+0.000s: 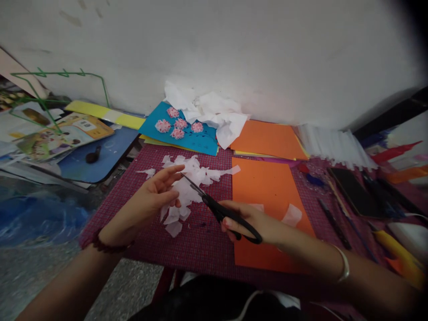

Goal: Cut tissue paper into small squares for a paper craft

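Black-handled scissors (230, 217) are held in my right hand (249, 221), with the blades pointing up and left toward my left hand. My left hand (159, 192) is beside the blade tips, its fingers apart and slightly curled, with nothing seen between them. Beneath the blades, a pile of white tissue paper pieces (190, 192) spreads over the red checked cloth (197, 243). An orange sheet (267, 178) lies under my right hand and forearm, with a small pale paper piece (292, 216) on it.
Behind are a blue sheet with pink flowers (203, 143), crumpled white paper (220, 109) and another orange sheet (267, 139). Pens (334, 223) and a dark flat object (356, 191) lie right. At left stand a green wire rack (83, 74) and a picture book (63, 136).
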The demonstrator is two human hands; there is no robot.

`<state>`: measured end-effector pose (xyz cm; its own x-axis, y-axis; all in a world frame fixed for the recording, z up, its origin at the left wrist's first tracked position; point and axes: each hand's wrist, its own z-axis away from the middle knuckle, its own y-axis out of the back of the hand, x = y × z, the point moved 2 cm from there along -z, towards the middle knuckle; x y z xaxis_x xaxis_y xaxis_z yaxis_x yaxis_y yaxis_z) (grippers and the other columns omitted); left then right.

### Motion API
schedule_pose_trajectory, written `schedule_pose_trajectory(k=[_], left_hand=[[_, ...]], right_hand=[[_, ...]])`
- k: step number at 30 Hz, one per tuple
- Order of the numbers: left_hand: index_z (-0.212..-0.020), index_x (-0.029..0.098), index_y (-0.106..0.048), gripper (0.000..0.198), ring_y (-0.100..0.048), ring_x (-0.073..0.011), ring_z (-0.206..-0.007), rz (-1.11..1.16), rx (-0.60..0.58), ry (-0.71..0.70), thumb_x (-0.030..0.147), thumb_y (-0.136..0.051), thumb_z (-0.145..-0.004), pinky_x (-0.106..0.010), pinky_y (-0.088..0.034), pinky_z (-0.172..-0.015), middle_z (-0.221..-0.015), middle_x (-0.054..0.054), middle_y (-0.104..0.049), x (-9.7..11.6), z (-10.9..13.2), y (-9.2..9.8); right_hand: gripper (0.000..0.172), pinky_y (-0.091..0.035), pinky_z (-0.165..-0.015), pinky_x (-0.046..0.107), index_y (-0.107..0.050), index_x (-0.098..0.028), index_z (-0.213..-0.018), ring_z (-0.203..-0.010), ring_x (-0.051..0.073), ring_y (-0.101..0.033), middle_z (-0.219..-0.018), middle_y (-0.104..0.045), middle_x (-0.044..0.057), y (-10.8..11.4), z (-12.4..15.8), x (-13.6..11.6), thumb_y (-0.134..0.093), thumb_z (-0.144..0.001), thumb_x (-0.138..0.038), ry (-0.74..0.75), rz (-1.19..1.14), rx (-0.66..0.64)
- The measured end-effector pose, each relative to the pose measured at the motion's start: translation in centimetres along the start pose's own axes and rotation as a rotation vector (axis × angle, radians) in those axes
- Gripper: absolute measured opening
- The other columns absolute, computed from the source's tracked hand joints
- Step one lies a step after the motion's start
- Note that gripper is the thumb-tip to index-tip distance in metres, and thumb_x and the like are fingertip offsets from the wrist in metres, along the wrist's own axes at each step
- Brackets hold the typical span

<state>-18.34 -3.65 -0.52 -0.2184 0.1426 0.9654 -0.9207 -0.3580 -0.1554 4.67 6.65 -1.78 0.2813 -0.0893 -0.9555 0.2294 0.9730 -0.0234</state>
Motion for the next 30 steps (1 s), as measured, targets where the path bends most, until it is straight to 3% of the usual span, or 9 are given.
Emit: schedule_pose_trajectory(k=[3,5,8,12,16,21,25,30], left_hand=[[-0.126,0.023,-0.063,0.064,-0.063,-0.0109,-0.075,-0.004,0.051,0.013,0.014,-0.081,-0.066,-0.021,-0.055,-0.056,-0.126,-0.009,-0.063,0.0,-0.1,0.3],[-0.125,0.021,-0.061,0.06,-0.059,-0.0084,-0.062,-0.004,0.063,0.054,0.018,-0.081,-0.068,-0.024,-0.055,-0.055,-0.1,-0.003,-0.066,-0.2,-0.1,0.9],[-0.118,0.018,-0.062,0.05,-0.05,-0.0065,-0.049,0.004,0.049,0.091,0.025,-0.081,-0.072,-0.025,-0.052,-0.052,-0.071,0.006,-0.056,-0.6,0.2,2.0],[-0.114,0.017,-0.062,0.048,-0.054,-0.0083,-0.053,-0.058,0.115,0.023,0.027,-0.082,-0.072,-0.022,-0.048,-0.054,-0.069,0.004,-0.059,-0.3,0.5,3.0],[-0.116,0.016,-0.062,0.05,-0.055,-0.0097,-0.058,-0.153,0.176,-0.069,0.028,-0.082,-0.072,-0.021,-0.045,-0.057,-0.066,0.005,-0.059,0.9,0.4,2.8],[-0.121,0.018,-0.062,0.051,-0.053,-0.0102,-0.061,-0.198,0.221,-0.147,0.027,-0.08,-0.074,-0.02,-0.041,-0.057,-0.068,0.004,-0.06,2.0,-0.1,2.1],[-0.122,0.02,-0.063,0.051,-0.054,-0.0111,-0.063,-0.125,0.219,-0.162,0.025,-0.081,-0.074,-0.021,-0.042,-0.058,-0.072,0.003,-0.06,1.6,-0.3,1.9],[-0.128,0.02,-0.062,0.057,-0.049,-0.0093,-0.059,-0.053,0.135,-0.103,0.025,-0.082,-0.074,-0.02,-0.04,-0.056,-0.068,0.005,-0.056,0.6,0.1,1.6]], right_hand=[[0.054,-0.036,-0.048,0.023,-0.053,-0.017,-0.095,-0.053,0.008,-0.049,-0.069,-0.053,-0.003,-0.1,-0.1,0.2,-0.066,-0.083,-0.069,-0.031,-0.024,0.031],[0.053,-0.033,-0.046,0.022,-0.053,-0.018,-0.096,-0.052,0.007,-0.048,-0.071,-0.054,-0.003,-0.1,-0.2,0.2,-0.065,-0.084,-0.069,-0.052,-0.032,0.068],[0.054,-0.033,-0.047,0.022,-0.053,-0.018,-0.097,-0.053,0.007,-0.048,-0.073,-0.054,-0.003,0.1,-0.4,0.3,-0.064,-0.084,-0.07,-0.075,-0.039,0.094],[0.06,-0.036,-0.053,0.024,-0.054,-0.017,-0.099,-0.059,0.008,-0.049,-0.073,-0.053,-0.002,0.3,-0.6,0.5,-0.061,-0.084,-0.075,-0.038,-0.017,0.047],[0.069,-0.04,-0.058,0.027,-0.055,-0.017,-0.099,-0.066,0.011,-0.053,-0.084,-0.057,0.001,0.5,-0.4,0.3,-0.061,-0.077,-0.083,-0.046,-0.093,0.021],[0.059,-0.041,-0.061,0.031,-0.059,-0.02,-0.089,-0.067,0.016,-0.055,-0.075,-0.059,0.003,0.5,0.5,0.1,-0.055,-0.085,-0.079,-0.064,-0.036,-0.028],[0.062,-0.042,-0.061,0.029,-0.058,-0.017,-0.094,-0.067,0.014,-0.056,-0.081,-0.059,0.003,0.3,0.0,0.6,-0.054,-0.086,-0.079,-0.021,-0.039,-0.129],[0.068,-0.047,-0.062,0.027,-0.056,-0.016,-0.102,-0.069,0.012,-0.058,-0.089,-0.059,0.003,-0.3,-1.0,0.6,-0.059,-0.081,-0.081,-0.001,-0.147,-0.179]])
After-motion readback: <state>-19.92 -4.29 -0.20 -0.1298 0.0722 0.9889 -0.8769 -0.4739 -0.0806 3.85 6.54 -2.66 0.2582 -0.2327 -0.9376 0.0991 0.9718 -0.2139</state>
